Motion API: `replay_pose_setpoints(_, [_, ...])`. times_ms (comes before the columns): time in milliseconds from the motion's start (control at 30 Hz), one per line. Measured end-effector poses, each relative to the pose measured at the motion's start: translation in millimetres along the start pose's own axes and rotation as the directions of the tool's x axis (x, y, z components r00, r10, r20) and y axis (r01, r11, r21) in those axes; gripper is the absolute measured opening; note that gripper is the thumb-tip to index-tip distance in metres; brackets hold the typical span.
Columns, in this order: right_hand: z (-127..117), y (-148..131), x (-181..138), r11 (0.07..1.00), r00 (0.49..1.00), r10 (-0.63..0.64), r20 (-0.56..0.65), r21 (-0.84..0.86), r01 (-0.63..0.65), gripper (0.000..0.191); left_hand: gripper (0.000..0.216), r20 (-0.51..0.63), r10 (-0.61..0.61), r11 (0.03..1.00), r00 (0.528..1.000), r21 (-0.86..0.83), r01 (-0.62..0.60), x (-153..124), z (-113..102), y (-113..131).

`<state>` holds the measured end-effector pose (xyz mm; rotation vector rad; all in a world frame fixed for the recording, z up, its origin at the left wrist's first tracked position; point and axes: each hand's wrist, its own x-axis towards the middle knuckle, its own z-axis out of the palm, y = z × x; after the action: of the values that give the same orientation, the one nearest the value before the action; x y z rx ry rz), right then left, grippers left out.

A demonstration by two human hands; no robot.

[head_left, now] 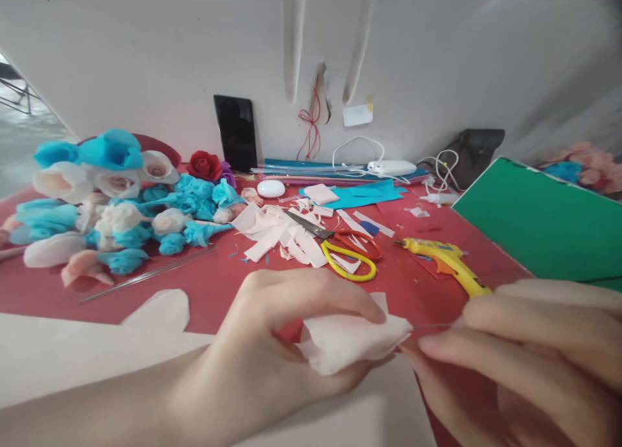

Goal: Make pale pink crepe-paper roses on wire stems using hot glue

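Note:
My left hand [291, 324] is closed around a pale pink crepe-paper flower [352, 343], lying sideways with its gathered end to the right. A thin wire or thread [434, 326] runs from that end to my right hand [529, 350], whose fingers pinch it; its far end is hidden. Beyond my left hand lie scissors [352, 252] with one yellow and one red handle, open on pale paper scraps [272, 230]. A yellow glue gun [447, 256] rests beyond my right hand. A cut paper petal [162, 309] and pale paper sheets [72, 350] lie at the near left.
Blue and pale paper flowers [126, 207] are heaped at left, near thin metal wires [146, 275]. A phone [236, 133] leans on the back wall. A white case [271, 188], blue paper [362, 194] and a cabled power strip [391, 168] lie behind. A green board [549, 220] stands at right.

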<state>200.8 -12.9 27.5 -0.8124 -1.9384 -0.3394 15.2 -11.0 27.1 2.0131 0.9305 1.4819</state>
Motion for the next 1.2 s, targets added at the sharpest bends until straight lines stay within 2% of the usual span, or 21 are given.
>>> replay_pose_setpoints(100, [4.2,-3.9,0.5,0.988,0.993,0.12,-0.009,0.098,-0.119,0.009,0.013,0.001,0.007,1.0,1.0,-0.023,-0.007,2.5,1.1,-0.2])
replay_pose_setpoints(200, [3.7,-3.5,3.1,0.957,0.975,0.188,0.122,0.2,-0.209,0.013,0.012,0.011,0.037,0.999,0.999,-0.035,-0.036,4.0,-0.4,-0.5])
replay_pose_setpoints(267, [0.4,0.2,6.4,0.939,0.955,0.226,0.194,0.219,-0.267,0.015,0.014,0.065,0.054,0.998,0.996,-0.034,-0.052,3.2,-3.3,-0.9])
replay_pose_setpoints(367, [-6.3,9.3,13.9,0.946,0.904,0.151,0.399,0.206,-0.249,0.018,0.019,0.175,0.059,0.998,0.983,-0.029,-0.055,0.9,-9.0,-2.0])
replay_pose_setpoints(433, [-9.3,15.4,19.3,0.933,0.831,0.111,0.545,0.231,-0.276,0.019,0.021,0.224,0.053,0.999,0.973,-0.025,-0.049,0.1,-12.5,-2.6])
replay_pose_setpoints(500, [-10.1,19.7,23.1,0.874,0.731,0.149,0.665,0.257,-0.412,0.018,0.02,0.279,0.057,0.998,0.959,-0.022,-0.053,0.4,-15.1,-2.9])
replay_pose_setpoints(600, [-8.5,22.8,24.7,0.71,0.557,0.218,0.801,0.262,-0.654,0.013,0.02,0.325,0.066,0.997,0.943,0.013,-0.075,1.9,-17.2,-3.3])
replay_pose_setpoints(667, [-7.3,23.7,24.5,0.599,0.469,0.213,0.857,0.265,-0.756,0.008,0.017,0.344,0.073,0.995,0.936,0.032,-0.089,3.4,-17.5,-3.8])
replay_pose_setpoints(767, [-6.2,24.7,25.0,0.495,0.394,0.183,0.901,0.262,-0.828,0.005,0.012,0.385,0.084,0.996,0.919,-0.028,-0.079,5.7,-17.3,-5.1])
replay_pose_setpoints(967, [-5.2,30.3,28.3,0.405,0.265,0.143,0.954,0.188,-0.895,0.003,0.02,0.37,-0.007,0.978,0.929,-0.191,0.084,7.4,-15.5,-6.9])
replay_pose_setpoints(1067, [-5.1,34.4,24.6,0.439,0.254,0.118,0.96,0.179,-0.88,0.005,0.018,0.34,-0.048,0.967,0.939,-0.219,0.128,7.9,-14.4,-6.0])
replay_pose_setpoints(1200, [-3.6,35.1,16.5,0.534,0.361,0.111,0.926,0.25,-0.808,0.006,0.019,0.353,-0.051,0.965,0.934,-0.223,0.137,8.4,-13.9,-6.5])
